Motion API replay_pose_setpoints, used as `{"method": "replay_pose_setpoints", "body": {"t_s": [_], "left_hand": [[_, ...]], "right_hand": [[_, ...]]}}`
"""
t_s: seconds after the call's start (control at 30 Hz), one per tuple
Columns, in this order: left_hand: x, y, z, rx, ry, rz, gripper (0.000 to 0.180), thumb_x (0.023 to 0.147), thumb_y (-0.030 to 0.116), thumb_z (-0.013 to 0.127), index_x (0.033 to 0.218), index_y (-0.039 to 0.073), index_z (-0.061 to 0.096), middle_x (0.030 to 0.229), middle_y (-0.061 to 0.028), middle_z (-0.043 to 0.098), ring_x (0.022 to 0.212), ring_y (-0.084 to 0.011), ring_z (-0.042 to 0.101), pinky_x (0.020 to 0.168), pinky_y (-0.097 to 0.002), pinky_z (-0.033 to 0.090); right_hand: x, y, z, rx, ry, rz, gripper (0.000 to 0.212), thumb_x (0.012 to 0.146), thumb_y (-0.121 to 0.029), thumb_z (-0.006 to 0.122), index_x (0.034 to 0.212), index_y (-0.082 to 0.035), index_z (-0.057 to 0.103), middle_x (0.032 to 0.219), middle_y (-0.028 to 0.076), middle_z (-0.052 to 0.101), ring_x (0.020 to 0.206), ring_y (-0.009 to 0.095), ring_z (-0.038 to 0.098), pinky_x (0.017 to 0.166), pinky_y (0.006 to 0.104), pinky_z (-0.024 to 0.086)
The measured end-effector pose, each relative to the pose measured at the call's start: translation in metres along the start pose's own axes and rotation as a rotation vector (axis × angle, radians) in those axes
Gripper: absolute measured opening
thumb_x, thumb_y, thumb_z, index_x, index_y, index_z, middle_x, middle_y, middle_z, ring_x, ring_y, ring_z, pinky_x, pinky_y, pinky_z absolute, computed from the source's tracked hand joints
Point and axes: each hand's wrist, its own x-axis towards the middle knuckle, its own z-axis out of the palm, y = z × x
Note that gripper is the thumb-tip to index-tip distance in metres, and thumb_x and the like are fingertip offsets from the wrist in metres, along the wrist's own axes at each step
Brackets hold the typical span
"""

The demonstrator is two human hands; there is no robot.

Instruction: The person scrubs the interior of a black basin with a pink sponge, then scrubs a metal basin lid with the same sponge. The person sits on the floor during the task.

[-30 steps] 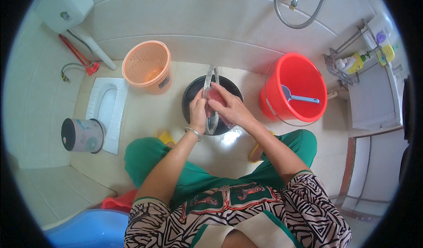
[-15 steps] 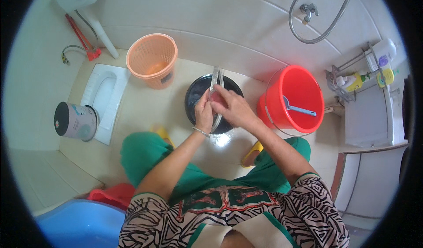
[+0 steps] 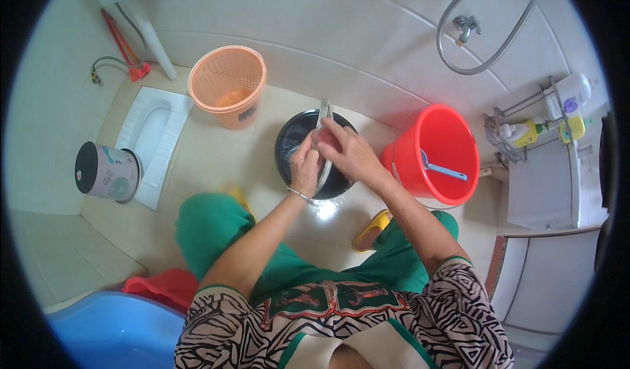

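Both my left hand [image 3: 304, 165] and right hand [image 3: 346, 151] are closed around a strip of pale wet cloth [image 3: 322, 121], held over the round black plastic basin [image 3: 293, 141] on the floor before me. Right of it stands a red plastic bucket [image 3: 453, 129] with a blue-handled scoop [image 3: 441, 169]; far left, a peach mesh basket [image 3: 226, 80]. Farther right, a wire rack [image 3: 518, 116] holds white and yellow bottles [image 3: 548, 123].

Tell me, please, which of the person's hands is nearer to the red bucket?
Right. The right hand is over the black basin, on the side next to the red bucket; the left hand is farther off.
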Motion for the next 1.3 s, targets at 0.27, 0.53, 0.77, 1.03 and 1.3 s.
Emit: {"method": "replay_pose_setpoints", "body": {"t_s": [0.27,0.53,0.77,1.03,1.3], "left_hand": [[-0.006,0.002,0.005,0.001,-0.022,0.051,0.048,0.089,0.01,0.042,0.136,0.004,0.048,0.076,0.001,0.052,0.052,-0.0028,0.041,0.044,-0.0174,0.033],[-0.002,0.005,0.004,-0.035,-0.059,0.009,0.047,0.088,0.01,0.043,0.135,0.002,0.05,0.081,0.0011,0.058,0.052,-0.0021,0.042,0.045,-0.0168,0.033],[-0.001,0.009,0.003,-0.049,-0.079,0.05,0.045,0.085,0.008,0.045,0.129,0.001,0.053,0.086,-0.0031,0.061,0.058,-0.0039,0.048,0.052,-0.0186,0.041],[-0.002,0.006,0.008,-0.047,-0.131,0.04,0.046,0.084,0.009,0.045,0.129,-0.001,0.05,0.092,-0.0061,0.061,0.064,-0.0071,0.052,0.059,-0.0214,0.045],[0.004,0.014,0.014,-0.177,-0.13,-0.036,0.048,0.084,0.011,0.046,0.132,0.001,0.05,0.086,-0.0056,0.061,0.058,-0.007,0.052,0.053,-0.0203,0.045]], "right_hand": [[0.056,0.015,-0.011,0.175,-0.013,0.174,0.057,0.085,-0.04,0.057,0.128,-0.003,0.052,0.085,0.022,0.067,0.074,0.033,0.068,0.067,0.0419,0.053],[0.02,0.003,-0.013,0.207,-0.071,0.204,0.056,0.085,-0.042,0.059,0.13,-0.011,0.052,0.09,0.023,0.063,0.085,0.036,0.064,0.073,0.0454,0.051],[0.046,0.052,-0.02,1.123,-0.058,0.376,0.048,0.09,-0.046,0.055,0.112,-0.005,0.058,0.082,0.011,0.064,0.06,0.016,0.063,0.049,0.0307,0.052],[0.021,0.078,-0.023,1.618,-0.171,0.308,0.046,0.097,-0.042,0.045,0.111,0.001,0.052,0.088,0.016,0.062,0.057,0.019,0.059,0.047,0.0287,0.052],[0.009,0.084,-0.01,1.745,-0.247,0.302,0.049,0.096,-0.043,0.049,0.116,0.002,0.049,0.091,0.015,0.063,0.06,0.019,0.061,0.054,0.0305,0.057]]}}
